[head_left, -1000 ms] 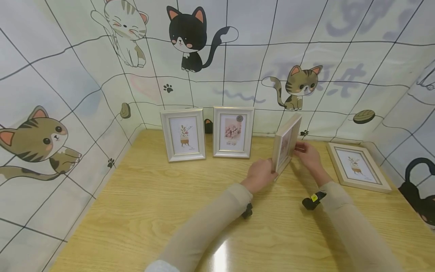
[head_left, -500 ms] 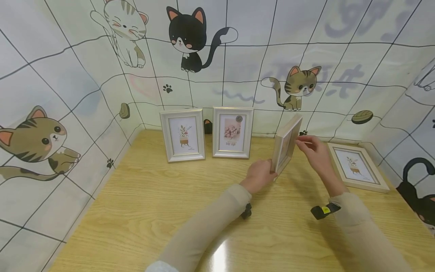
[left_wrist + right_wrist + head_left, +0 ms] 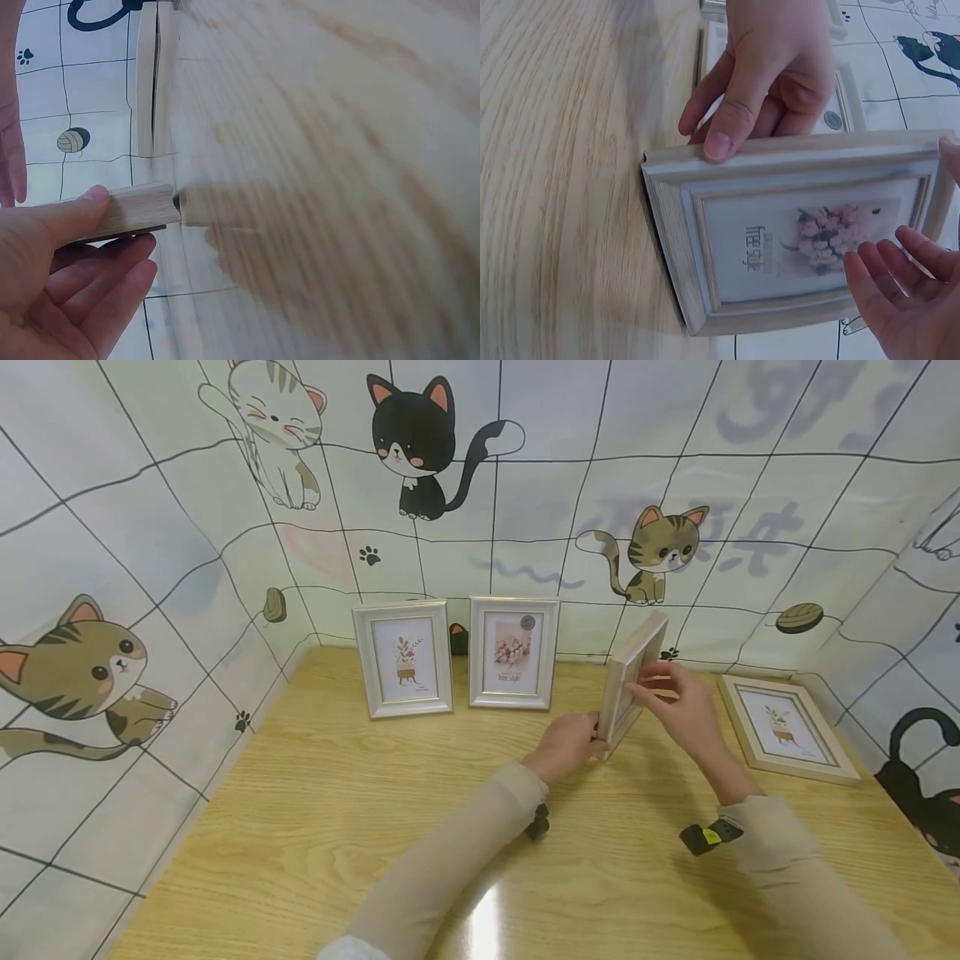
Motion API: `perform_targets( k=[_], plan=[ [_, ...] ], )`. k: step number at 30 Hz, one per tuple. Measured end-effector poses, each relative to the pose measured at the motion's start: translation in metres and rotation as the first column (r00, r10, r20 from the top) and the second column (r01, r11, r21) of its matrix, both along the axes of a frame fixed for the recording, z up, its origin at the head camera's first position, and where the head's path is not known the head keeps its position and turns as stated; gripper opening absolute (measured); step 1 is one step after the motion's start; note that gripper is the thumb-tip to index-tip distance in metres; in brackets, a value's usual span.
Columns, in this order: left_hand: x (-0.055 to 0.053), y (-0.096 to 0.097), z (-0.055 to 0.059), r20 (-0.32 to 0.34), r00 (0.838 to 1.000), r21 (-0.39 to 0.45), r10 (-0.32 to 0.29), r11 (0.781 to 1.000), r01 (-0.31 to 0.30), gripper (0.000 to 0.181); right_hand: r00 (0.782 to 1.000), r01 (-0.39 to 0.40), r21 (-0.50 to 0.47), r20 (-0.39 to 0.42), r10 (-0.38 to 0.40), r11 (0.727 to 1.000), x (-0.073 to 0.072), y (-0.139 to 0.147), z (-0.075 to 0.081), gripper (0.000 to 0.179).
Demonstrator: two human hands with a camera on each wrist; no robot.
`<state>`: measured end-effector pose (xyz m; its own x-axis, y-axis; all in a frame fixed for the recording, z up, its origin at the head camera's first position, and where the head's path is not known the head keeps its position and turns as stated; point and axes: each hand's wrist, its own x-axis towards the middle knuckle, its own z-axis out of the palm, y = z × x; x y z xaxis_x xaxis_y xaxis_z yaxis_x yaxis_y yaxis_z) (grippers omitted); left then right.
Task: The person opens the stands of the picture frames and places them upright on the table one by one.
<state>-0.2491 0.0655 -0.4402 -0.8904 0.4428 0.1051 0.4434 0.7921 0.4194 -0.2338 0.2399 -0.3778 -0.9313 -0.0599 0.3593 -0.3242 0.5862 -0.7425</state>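
A light wood photo frame (image 3: 618,692) stands upright on the table, turned nearly edge-on in the head view. Its glazed front faces right, and a pink flower print (image 3: 826,238) shows there in the right wrist view. My left hand (image 3: 564,745) pinches the frame's near edge, low down, with the thumb (image 3: 91,199) on one side and fingers behind. My right hand (image 3: 681,703) is at the frame's front with fingers loosely extended, the fingertips (image 3: 862,255) overlapping the print in the right wrist view.
Two white frames, one with a plant print (image 3: 406,660) and one with a flower print (image 3: 513,652), stand along the back wall. Another light wood frame (image 3: 789,729) lies tilted back at the right. Cat-patterned wall covering (image 3: 540,502) surrounds the wooden table (image 3: 337,793).
My right hand has left the frame's far edge, drawn back to the right, then come forward to the frame's front. My left hand keeps hold of the near edge, almost still.
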Motion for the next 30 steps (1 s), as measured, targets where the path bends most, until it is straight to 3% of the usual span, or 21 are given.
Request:
perform_targets(
  k=[11,20,30],
  plan=[
    [0.0,0.001,0.001,-0.003,1.0,-0.054,-0.011,0.998,0.011,0.044,0.993,0.1,0.006,-0.061,-0.1,0.995,0.001,-0.021,-0.003,0.043],
    [0.001,-0.002,0.003,-0.005,1.0,-0.042,-0.019,0.999,0.019,0.049,0.99,0.097,-0.011,-0.099,-0.098,0.995,0.003,-0.024,-0.005,0.036],
    [-0.003,-0.013,0.006,0.055,0.998,-0.004,-0.01,1.0,0.011,0.058,0.99,0.072,-0.031,-0.118,-0.076,0.997,0.005,-0.02,-0.006,0.033]
  ],
)
